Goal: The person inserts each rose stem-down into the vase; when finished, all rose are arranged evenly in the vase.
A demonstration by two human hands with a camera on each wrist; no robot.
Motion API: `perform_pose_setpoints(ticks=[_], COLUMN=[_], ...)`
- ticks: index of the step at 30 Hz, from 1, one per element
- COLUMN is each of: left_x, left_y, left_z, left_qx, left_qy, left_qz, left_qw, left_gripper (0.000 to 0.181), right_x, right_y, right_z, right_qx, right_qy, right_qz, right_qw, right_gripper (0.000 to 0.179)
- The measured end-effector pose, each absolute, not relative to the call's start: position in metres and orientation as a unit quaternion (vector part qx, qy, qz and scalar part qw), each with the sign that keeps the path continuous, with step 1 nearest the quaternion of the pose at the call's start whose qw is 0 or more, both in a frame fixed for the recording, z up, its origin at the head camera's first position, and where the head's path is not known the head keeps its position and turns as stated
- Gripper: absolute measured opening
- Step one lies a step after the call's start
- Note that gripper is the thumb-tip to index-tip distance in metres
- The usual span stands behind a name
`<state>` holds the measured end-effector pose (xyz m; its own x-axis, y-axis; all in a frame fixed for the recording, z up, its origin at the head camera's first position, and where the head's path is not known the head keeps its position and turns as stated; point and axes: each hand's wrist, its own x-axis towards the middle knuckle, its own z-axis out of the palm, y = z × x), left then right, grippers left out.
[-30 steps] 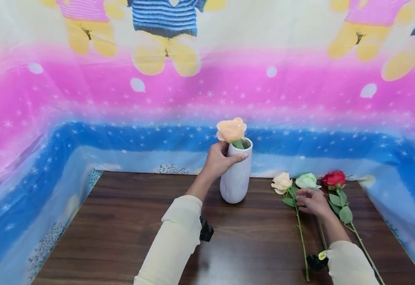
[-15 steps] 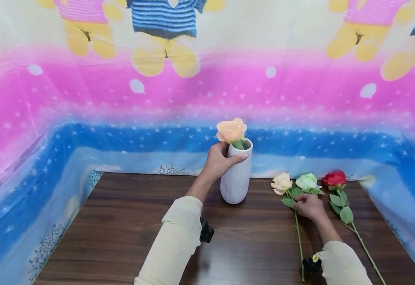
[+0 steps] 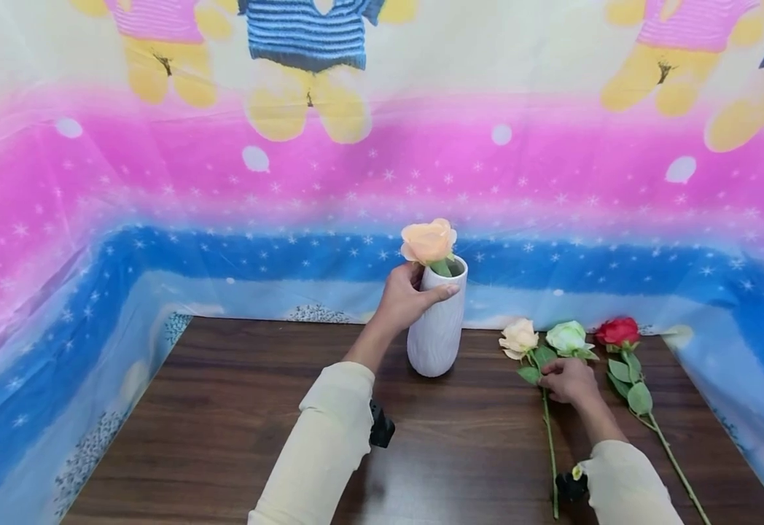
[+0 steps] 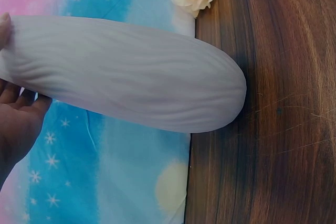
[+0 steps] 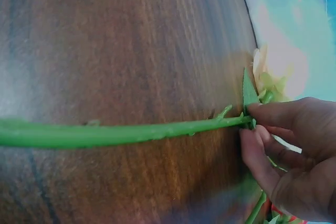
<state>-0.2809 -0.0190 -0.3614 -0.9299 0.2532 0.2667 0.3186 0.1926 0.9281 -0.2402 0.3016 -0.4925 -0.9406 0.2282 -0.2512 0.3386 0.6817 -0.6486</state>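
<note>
A white textured vase [image 3: 436,339] stands on the table, held near its rim by my left hand [image 3: 403,297]. In the left wrist view, the vase [image 4: 131,74] spans the picture and only part of the left hand [image 4: 18,129] shows. From its mouth rises a peach rose [image 3: 428,243] with a green leaf. My right hand [image 3: 574,380] pinches the stem of a cream rose [image 3: 519,338] just below its leaves. Up close in the right wrist view, thumb and fingertips meet on this green stem [image 5: 131,134]; the bloom is partly hidden behind the hand.
A pale green rose [image 3: 568,337] lies just beyond the right hand, its stem mostly hidden. Farther right lies a red rose [image 3: 617,332] with a long leafy stem. A patterned cloth [image 3: 290,211] hangs behind the brown wooden table [image 3: 238,408].
My right hand has shifted slightly left and down from over the green rose, and its fingers have closed on the cream rose's stem. The left hand and vase stay put.
</note>
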Motion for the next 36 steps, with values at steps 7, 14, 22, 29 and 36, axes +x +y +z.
perform_pose_setpoints(ticks=[7, 14, 22, 29, 36], left_x=[-0.280, -0.281, -0.282, -0.282, -0.282], left_y=[-0.017, -0.016, -0.018, -0.018, -0.018], left_z=[-0.363, -0.364, -0.361, -0.360, -0.361], left_qx=[-0.185, -0.184, -0.184, -0.185, -0.184], left_qy=[-0.770, -0.767, -0.768, -0.771, -0.771], left_qz=[-0.611, -0.614, -0.613, -0.609, -0.609], left_qw=[0.023, 0.020, 0.019, 0.018, 0.017], left_gripper=[0.059, 0.058, 0.056, 0.058, 0.057], right_x=[-0.240, -0.240, -0.241, -0.243, -0.244], right_y=[0.304, 0.308, 0.313, 0.311, 0.308], right_z=[-0.497, -0.497, -0.492, -0.490, -0.485], right_qx=[0.153, 0.144, 0.127, 0.121, 0.125], right_qy=[0.915, 0.901, 0.876, 0.865, 0.856], right_qz=[-0.365, -0.397, -0.450, -0.474, -0.489], right_qw=[0.078, 0.102, 0.116, 0.112, 0.112], right_gripper=[0.027, 0.024, 0.027, 0.027, 0.030])
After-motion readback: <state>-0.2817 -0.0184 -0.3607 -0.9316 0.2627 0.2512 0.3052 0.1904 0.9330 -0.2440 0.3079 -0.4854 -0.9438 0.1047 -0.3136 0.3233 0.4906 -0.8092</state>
